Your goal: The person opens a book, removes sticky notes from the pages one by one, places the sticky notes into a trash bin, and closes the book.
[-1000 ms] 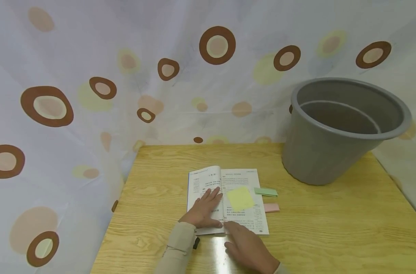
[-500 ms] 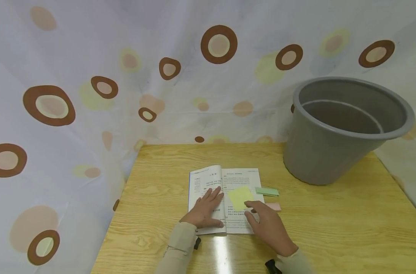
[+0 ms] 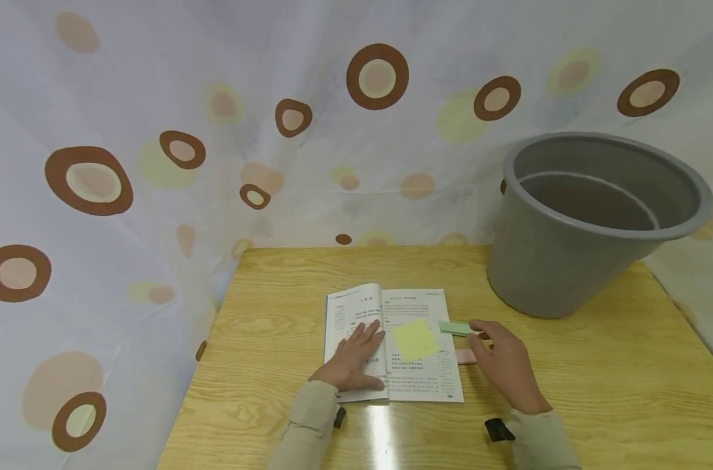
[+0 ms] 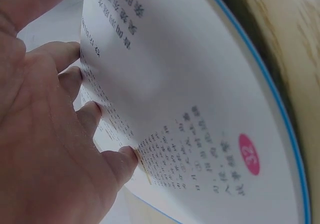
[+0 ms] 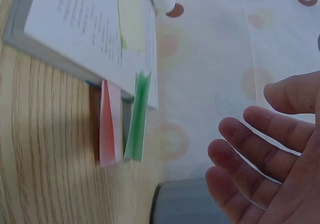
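Observation:
An open book (image 3: 423,385) lies on the wooden table, its left page bowed upward. My left hand (image 3: 351,365) rests on that page near the spine, fingers spread; in the left wrist view its fingertips press the printed page (image 4: 175,114). A yellow sticky note (image 3: 415,339) lies on the right page. From the book's right edge stick out a green paper tab (image 5: 137,119), folded lengthwise, and a pink paper tab (image 5: 110,124). My right hand (image 3: 505,365) is beside the green tab's outer end, with relaxed fingers and nothing between them in the right wrist view.
A large grey bucket (image 3: 538,261) stands at the back right of the wooden table (image 3: 274,294). Behind the table hangs a white curtain (image 3: 309,52) with brown and yellow circles.
My right hand has moved from the book's lower middle, across the right page and past the sticky note, to the green tab at the right. The left hand stays on the left page.

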Motion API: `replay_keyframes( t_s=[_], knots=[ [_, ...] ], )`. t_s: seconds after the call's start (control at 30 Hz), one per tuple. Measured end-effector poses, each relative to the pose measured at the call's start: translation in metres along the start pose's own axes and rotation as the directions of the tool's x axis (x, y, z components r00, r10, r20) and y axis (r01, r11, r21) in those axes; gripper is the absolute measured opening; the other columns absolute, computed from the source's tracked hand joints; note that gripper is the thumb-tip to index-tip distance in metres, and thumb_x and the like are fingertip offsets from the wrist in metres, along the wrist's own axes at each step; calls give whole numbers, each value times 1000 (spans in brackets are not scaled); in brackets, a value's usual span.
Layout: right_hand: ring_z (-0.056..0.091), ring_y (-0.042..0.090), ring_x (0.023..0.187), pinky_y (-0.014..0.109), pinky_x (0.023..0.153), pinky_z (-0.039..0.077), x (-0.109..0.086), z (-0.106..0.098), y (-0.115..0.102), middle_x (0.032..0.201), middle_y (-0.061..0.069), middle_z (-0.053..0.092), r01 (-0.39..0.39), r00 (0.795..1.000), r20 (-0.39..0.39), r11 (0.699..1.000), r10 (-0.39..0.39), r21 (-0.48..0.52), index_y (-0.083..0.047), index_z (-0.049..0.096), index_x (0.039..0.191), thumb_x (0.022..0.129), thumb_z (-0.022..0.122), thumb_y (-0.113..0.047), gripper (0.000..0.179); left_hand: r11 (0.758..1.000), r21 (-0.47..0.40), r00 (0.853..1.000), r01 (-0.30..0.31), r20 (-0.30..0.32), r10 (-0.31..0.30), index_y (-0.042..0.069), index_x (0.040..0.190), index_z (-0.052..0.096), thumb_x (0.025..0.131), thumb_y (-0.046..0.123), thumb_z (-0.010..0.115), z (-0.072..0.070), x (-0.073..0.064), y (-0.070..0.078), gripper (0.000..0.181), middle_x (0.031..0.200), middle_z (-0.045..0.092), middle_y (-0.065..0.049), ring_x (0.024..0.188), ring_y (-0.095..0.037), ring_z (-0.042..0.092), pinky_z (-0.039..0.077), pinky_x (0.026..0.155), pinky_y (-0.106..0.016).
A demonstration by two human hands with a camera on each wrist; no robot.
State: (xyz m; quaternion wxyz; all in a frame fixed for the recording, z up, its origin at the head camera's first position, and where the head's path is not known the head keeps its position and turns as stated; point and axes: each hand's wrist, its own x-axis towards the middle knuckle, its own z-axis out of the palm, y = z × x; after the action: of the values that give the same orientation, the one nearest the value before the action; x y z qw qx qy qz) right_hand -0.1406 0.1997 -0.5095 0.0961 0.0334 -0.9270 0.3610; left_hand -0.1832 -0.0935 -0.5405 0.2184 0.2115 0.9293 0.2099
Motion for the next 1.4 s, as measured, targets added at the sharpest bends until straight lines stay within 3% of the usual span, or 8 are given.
replay_keyframes(
  t_s=[0.4,0.77,1.17,1.4],
  knots=[
    [60,42,107,59,81,52,11,-4,31,125,28,62,-29,999,-44,1000,29,10,3,63,127,100,56,-17,34,1000,-16,1000,4,7,-4,21,158,26,76,41,82,3,4,-1,102,170,7,7,158,-23,5,14,126,-57],
    [56,50,114,66,92,45,28,-1,44,123,31,63,23,999,-47,1000,-23,0,7,64,122,97,58,-9,31,1000,-23,1000,-2,0,2,20,159,25,77,39,82,5,3,-3,101,170,6,7,158,-23,3,13,126,-56],
    [52,53,118,68,97,41,35,3,48,125,34,61,-21,1000,-6,1000,21,2,9,62,124,97,55,-10,34,999,-33,1000,0,-8,0,21,159,25,77,40,82,7,5,-4,101,170,6,8,158,-22,3,13,126,-57],
    [48,55,124,69,101,39,38,7,49,133,34,56,-70,992,106,997,75,-45,8,56,132,100,52,-16,41,998,-67,1000,5,-3,-5,22,159,25,77,39,82,6,4,-4,101,170,6,9,159,-22,2,11,127,-56]
  ],
)
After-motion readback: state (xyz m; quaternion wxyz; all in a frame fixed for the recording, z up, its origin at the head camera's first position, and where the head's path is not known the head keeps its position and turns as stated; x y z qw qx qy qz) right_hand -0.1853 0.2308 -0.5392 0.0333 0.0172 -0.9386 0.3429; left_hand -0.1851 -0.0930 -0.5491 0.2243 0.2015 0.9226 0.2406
